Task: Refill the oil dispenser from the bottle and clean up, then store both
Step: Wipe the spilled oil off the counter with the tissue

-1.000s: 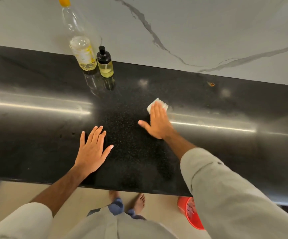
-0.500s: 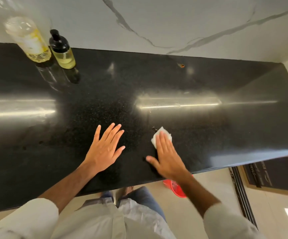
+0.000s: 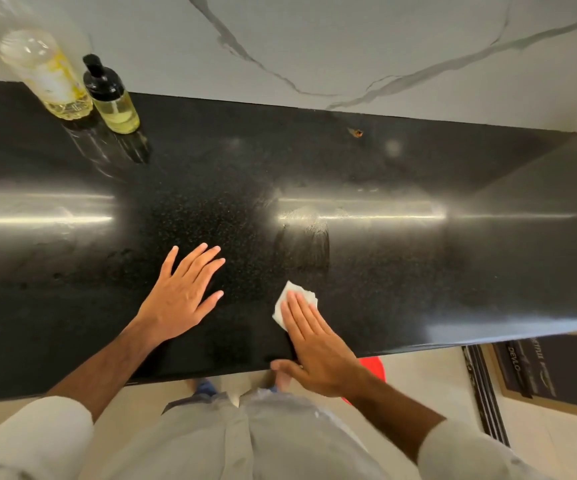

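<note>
Flat-fingered, right hand (image 3: 314, 344) presses a crumpled white tissue (image 3: 292, 299) on glossy speckled black counter (image 3: 418, 278); left hand (image 3: 179, 296) lies flat.

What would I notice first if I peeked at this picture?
Probably the two hands on the shiny black countertop: the left hand lies flat, and the right hand presses a white tissue near the front edge. Far back left stand the oil bottle and the black-capped oil dispenser.
</note>
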